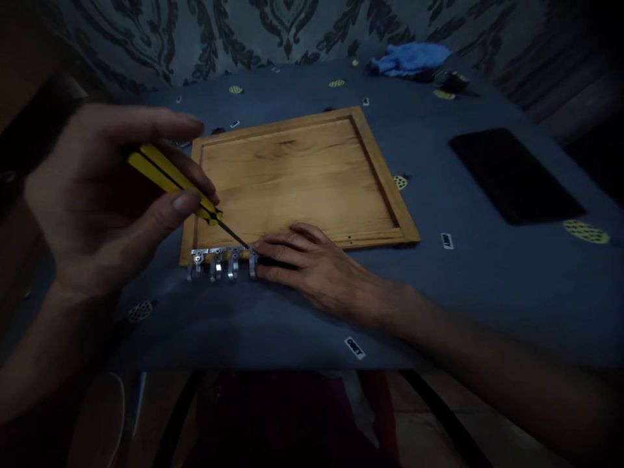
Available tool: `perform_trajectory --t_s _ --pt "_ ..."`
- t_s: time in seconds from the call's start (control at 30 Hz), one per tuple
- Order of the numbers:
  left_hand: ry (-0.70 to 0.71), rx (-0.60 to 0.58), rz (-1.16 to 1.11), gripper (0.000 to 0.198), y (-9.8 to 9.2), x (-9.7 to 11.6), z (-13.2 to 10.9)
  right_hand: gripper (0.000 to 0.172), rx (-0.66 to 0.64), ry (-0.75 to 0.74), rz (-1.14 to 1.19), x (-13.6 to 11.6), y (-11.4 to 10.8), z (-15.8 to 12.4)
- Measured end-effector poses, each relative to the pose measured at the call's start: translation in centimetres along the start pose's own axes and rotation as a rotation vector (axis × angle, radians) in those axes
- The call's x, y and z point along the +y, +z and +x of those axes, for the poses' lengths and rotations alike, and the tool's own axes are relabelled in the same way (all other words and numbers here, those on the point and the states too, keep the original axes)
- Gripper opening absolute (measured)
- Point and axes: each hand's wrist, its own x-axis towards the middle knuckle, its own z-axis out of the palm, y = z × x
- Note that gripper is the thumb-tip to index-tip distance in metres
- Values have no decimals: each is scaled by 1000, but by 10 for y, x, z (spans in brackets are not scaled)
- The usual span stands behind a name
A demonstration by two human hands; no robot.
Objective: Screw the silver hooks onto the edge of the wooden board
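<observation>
Bare forearms (pixel 468 341), short-nailed fingers (pixel 163 214), dark red clothing (pixel 273 416) over the lap.

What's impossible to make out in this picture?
All in the head view:
Yellow screwdriver's tip: too small to tell if it sits in a screw.
Right hand's palm: hidden by the back of the hand.
Wooden board's underside: hidden by its upper face.
Dark item beside the blue cloth: too dim to identify.
</observation>
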Motion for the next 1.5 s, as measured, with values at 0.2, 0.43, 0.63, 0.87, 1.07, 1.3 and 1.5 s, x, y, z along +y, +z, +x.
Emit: perform_trajectory --t_s 0.2,0.43,0.63,0.87,1.07,1.3,1.5 --pt "30 -179 87 52 5 11 4 36 -12 1 3 -1 -2 0" --pt "101 -281 52 54 8 7 7 36 -20 10 -11 -2 -2 0" --pt "138 -278 96 56 9 4 8 37 -25 12 -11 -2 -2 1" --pt "73 -268 272 59 4 17 2 39 -45 20 3 -2 -4 0" --pt "-26 -261 333 44 5 31 0 38 -31 15 7 -2 -3 -1" --pt "-62 -235 380 39 9 36 -4 40 -33 32 -3 -3 -3 0" --pt "-24 -270 469 32 11 41 -3 38 -45 37 -17 -4 -4 0"
